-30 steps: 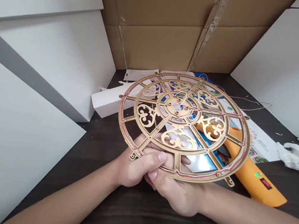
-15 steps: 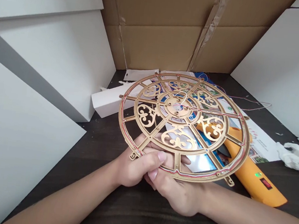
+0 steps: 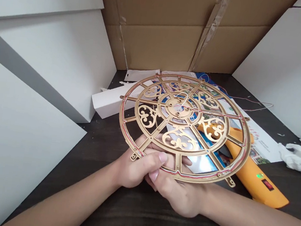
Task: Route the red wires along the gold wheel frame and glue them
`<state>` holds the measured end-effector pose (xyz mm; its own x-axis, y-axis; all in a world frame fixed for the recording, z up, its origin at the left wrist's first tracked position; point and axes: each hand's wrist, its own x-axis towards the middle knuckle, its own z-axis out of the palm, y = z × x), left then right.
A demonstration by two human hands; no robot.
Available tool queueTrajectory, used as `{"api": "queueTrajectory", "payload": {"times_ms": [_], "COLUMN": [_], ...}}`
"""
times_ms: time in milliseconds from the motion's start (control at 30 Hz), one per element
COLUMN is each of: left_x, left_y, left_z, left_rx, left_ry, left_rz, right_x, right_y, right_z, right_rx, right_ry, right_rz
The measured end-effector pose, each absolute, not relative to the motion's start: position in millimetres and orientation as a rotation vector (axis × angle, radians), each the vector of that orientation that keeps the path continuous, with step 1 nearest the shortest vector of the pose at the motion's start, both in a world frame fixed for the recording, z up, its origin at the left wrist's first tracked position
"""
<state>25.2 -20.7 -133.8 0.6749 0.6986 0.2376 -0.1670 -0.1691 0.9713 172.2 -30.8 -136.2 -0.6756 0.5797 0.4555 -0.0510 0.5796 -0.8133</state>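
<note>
Both my hands hold a round gold openwork frame (image 3: 180, 140) by its lower rim. It is wheel-shaped, with spokes, scrollwork panels and a central hub, and thin red and white wires run along its rim. My left hand (image 3: 139, 166) grips the rim with the thumb on top. My right hand (image 3: 176, 195) grips just beside it, and its fingers show behind the frame. A thin wire loop (image 3: 181, 100) rises from the hub. Behind the frame's lower right lies an orange handheld tool (image 3: 257, 181) with a green light and a red switch, partly hidden.
Printed sheets (image 3: 261, 145) and a white box (image 3: 108, 102) lie on the dark wood table (image 3: 138, 217). White boards (image 3: 37, 60) stand at the left, brown cardboard (image 3: 158, 45) at the back. A crumpled white cloth (image 3: 297, 158) lies at the right.
The gold frame has turned very slightly, with its right rim edging left. Both hands keep the same hold.
</note>
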Motion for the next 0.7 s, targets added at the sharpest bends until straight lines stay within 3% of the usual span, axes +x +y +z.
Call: {"api": "queueTrajectory", "payload": {"times_ms": [700], "left_x": [25.2], "left_y": [-21.2], "left_z": [-135.2], "left_rx": [1.552], "left_ry": [0.449], "left_rz": [0.822], "right_x": [172.3], "right_y": [-31.0], "right_z": [-136.5], "right_rx": [-0.445], "right_ry": [-2.039], "right_rz": [1.085]}}
